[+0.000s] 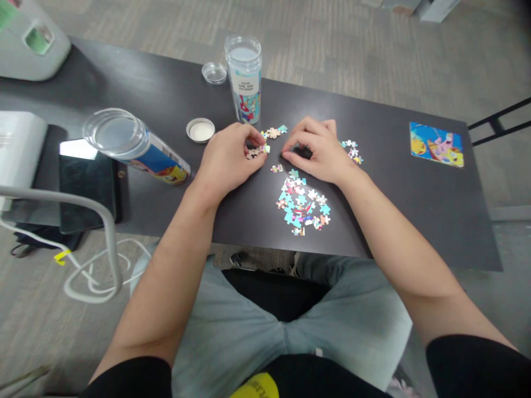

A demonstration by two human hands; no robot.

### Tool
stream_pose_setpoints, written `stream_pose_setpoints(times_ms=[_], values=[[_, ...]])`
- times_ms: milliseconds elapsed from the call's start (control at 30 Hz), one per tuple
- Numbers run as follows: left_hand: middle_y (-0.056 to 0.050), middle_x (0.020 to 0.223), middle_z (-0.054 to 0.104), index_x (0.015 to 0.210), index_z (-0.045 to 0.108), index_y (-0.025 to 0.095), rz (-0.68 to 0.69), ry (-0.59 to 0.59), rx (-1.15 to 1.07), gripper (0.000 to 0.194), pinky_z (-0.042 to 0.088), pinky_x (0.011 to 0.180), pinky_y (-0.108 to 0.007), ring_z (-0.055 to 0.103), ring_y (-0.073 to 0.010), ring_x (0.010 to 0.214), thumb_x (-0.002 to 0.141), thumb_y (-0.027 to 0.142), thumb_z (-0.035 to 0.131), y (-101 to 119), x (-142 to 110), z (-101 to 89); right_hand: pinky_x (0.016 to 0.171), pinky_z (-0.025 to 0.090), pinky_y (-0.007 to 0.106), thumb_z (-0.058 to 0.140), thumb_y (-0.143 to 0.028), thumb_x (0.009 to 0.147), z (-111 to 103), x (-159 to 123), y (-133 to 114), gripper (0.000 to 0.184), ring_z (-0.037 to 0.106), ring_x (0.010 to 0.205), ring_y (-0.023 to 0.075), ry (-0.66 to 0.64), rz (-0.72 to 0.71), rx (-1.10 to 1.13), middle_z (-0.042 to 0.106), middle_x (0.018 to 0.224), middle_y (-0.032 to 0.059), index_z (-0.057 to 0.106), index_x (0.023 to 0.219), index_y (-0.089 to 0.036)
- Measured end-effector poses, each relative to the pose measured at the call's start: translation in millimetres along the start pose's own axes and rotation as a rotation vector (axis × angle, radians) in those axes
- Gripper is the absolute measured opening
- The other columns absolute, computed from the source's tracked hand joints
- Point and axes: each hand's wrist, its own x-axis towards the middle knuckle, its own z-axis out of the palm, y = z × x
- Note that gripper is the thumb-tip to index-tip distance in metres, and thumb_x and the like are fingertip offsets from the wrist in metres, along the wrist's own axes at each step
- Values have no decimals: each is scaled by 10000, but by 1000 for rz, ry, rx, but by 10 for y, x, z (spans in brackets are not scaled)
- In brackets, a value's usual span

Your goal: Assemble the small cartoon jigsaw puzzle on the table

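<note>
My left hand (232, 157) is curled on the dark table, its thumb and index finger closed around jigsaw puzzle pieces (256, 151). Just to the right, my right hand (315, 148) has its thumb and fingertips drawn together; whatever may be between them is too small to make out. A small joined strip (276, 168) lies below the gap between the hands. Nearer my body spreads a loose pile of puzzle pieces (301, 202). More pieces (274, 132) lie beyond my left fingertips, and another group (352, 151) sits beside my right wrist.
An uncapped clear canister (248, 83) stands at the back, with two round lids (201, 130) nearby. Another canister (139, 146) stands left of my left hand. A tablet (87, 185) and white cable (89, 271) are farther left. A colourful picture card (436, 145) lies at right.
</note>
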Motion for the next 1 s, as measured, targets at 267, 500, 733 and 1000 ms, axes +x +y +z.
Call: stream_pose_setpoints(times_ms=[267, 500, 733, 1000], values=[[-41, 1240, 869, 1175, 887, 275, 148, -96, -29, 178, 617, 999, -451, 794, -271, 1022, 1056, 151, 842, 199, -18, -3, 1280, 427, 730, 754, -487, 1235, 26, 4, -17, 235, 708, 1406, 485, -8, 28, 27, 833, 1469, 155, 912, 1315, -333], [-81, 1304, 865, 1331, 917, 240, 57, -83, -21, 304, 611, 944, -436, 700, -251, 924, 1034, 176, 906, 20, -8, -107, 1272, 419, 697, 727, -380, 1256, 11, -20, -48, 273, 722, 1380, 455, -19, 4, -26, 838, 1463, 137, 931, 1436, -360], [-102, 1304, 857, 1293, 972, 259, -33, -103, 46, 228, 589, 889, -447, 628, -230, 829, 1069, 260, 936, -77, 10, -155, 1255, 420, 685, 718, -325, 1245, -25, -33, 2, 303, 731, 1371, 432, -40, -41, -73, 824, 1423, 119, 992, 1362, -383], [-117, 1310, 858, 1215, 928, 227, -32, -69, 21, 145, 594, 910, -443, 674, -243, 879, 1070, 232, 933, -101, 31, -109, 1266, 431, 691, 782, -290, 1165, -83, -48, 47, 309, 756, 1362, 430, -106, -94, -17, 819, 1415, 103, 1012, 1343, -395]])
